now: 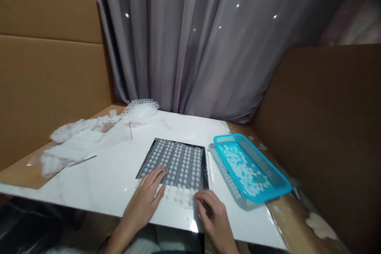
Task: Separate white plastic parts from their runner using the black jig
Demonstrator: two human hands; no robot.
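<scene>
A dark flat sheet (pixel 164 148) with rows of small round white pieces lies on the table in front of me. Along its near edge runs a white strip (pixel 177 196) of similar round bumps. My left hand (pixel 149 190) rests with fingers spread over the sheet's near left corner and the strip's left end. At the right end of the strip, my right hand (pixel 212 210) is closed in a pinch, thumb and forefinger together. What lies between those fingertips is too small to make out.
A blue plastic basket (pixel 253 198) on the right holds many small white pieces (pixel 242 168). Beside the sheet lies a thin white stick (pixel 210 166). Crumpled white perforated scraps (pixel 71 143) and thin tweezers-like metal (pixel 83 161) are at left. Cardboard walls (pixel 50 71) flank the white table (pixel 104 182).
</scene>
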